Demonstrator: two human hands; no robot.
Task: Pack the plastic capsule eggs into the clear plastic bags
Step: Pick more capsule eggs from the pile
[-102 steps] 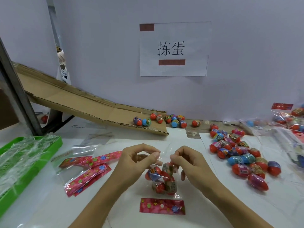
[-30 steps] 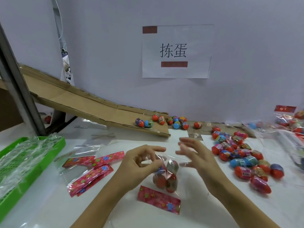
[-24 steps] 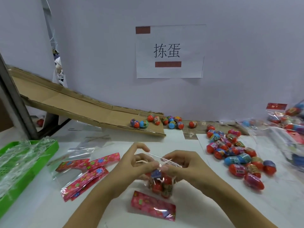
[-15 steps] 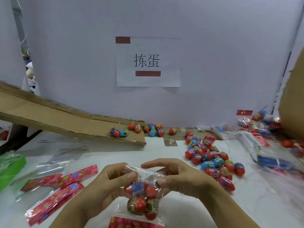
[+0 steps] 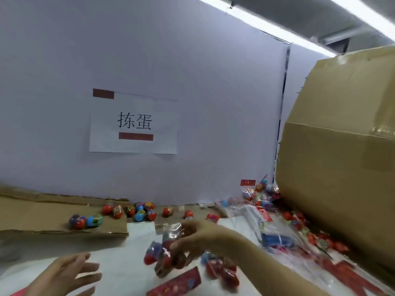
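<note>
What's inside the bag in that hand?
The right hand grips a clear bag with capsule eggs inside: red ones, one with a purple top. Fingers and blur hide the exact count.

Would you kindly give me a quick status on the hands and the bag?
Right hand grips filled bag, lifted off the table. Left hand open, empty. Loose eggs and big cardboard box to the right.
</note>
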